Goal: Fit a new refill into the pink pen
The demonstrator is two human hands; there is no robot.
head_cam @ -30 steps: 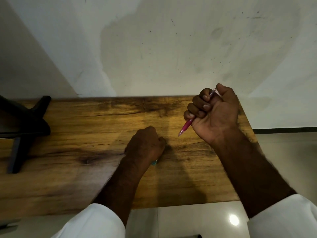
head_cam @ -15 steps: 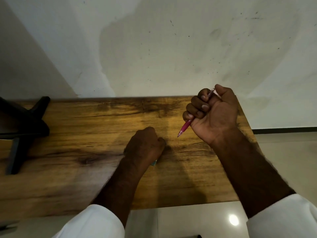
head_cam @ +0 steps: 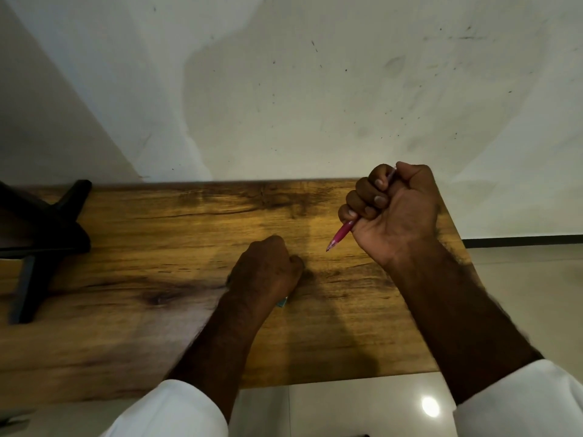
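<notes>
**Pink pen clenched in the right fist**

Nearest, two white sleeves (head_cam: 176, 411) framed the wooden table (head_cam: 157, 326). The left hand (head_cam: 268, 272) rested knuckles-up on the wood with its fingers curled under. A small teal object (head_cam: 282, 302) peeked from beneath its near edge, and whether the fingers gripped it could not be told. Farther right, the right hand (head_cam: 396, 212) was raised, its fingers wrapped tight round the pink pen (head_cam: 341, 236). The pen's tip stuck out below the little finger, pointing down-left. A black stand (head_cam: 47, 238) sat at the far left.

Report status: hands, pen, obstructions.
Right hand grips pink pen, tip down-left. Left hand curled on table, teal item peeking beneath. Nothing between them.
</notes>
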